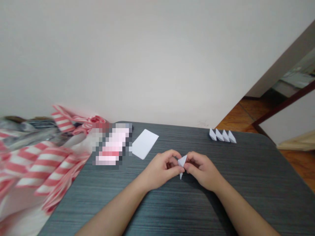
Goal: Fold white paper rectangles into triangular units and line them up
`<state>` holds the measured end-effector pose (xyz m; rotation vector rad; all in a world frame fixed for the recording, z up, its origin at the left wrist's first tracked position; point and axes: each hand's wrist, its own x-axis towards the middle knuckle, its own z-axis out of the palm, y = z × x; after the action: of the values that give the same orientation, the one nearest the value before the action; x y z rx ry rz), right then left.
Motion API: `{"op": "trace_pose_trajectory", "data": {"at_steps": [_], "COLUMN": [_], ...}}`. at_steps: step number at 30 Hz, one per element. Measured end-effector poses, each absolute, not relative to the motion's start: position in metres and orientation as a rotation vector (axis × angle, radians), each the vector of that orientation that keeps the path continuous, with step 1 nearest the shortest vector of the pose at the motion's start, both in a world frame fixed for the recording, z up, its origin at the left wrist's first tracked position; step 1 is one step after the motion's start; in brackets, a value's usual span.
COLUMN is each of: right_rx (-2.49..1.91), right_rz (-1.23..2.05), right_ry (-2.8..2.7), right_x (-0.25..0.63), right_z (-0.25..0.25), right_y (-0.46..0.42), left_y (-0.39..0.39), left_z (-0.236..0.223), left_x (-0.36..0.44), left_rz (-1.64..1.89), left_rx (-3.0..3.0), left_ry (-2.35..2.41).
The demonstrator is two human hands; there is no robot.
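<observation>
A small folded white paper piece (182, 161) is pinched between my two hands above the table. My left hand (164, 168) grips it from the left between thumb and fingers, and my right hand (202, 169) grips it from the right. One pointed end sticks out below my left thumb. Beyond my left hand lie flat white rectangular sheets of paper (145, 144). Toward the back right, several folded white paper pieces (222, 136) stand in a row, their points upward.
The dark wood-grain table (157, 209) reaches a pale wall (157, 65) at its back. A pixelated pinkish item (113, 144) lies at the table's left edge. Red-and-white striped cloth (44, 160) is heaped left of the table. Wooden flooring (236, 116) shows at right.
</observation>
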<state>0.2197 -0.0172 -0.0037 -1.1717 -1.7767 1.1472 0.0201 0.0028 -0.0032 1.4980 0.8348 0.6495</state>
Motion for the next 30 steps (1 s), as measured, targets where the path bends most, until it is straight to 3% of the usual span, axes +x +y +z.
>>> {"op": "trace_pose_trajectory", "data": {"at_steps": [30], "right_rx": [-1.164], "right_rz": [1.112], "right_ry": [-1.714], "right_x": [0.221], "right_z": [-0.013], "right_y": [-0.02], "left_y": [0.002], "left_z": [-0.002], "left_x": [0.021], "left_rz": [0.735], "left_rx": [1.347], "left_ry": [0.759]}}
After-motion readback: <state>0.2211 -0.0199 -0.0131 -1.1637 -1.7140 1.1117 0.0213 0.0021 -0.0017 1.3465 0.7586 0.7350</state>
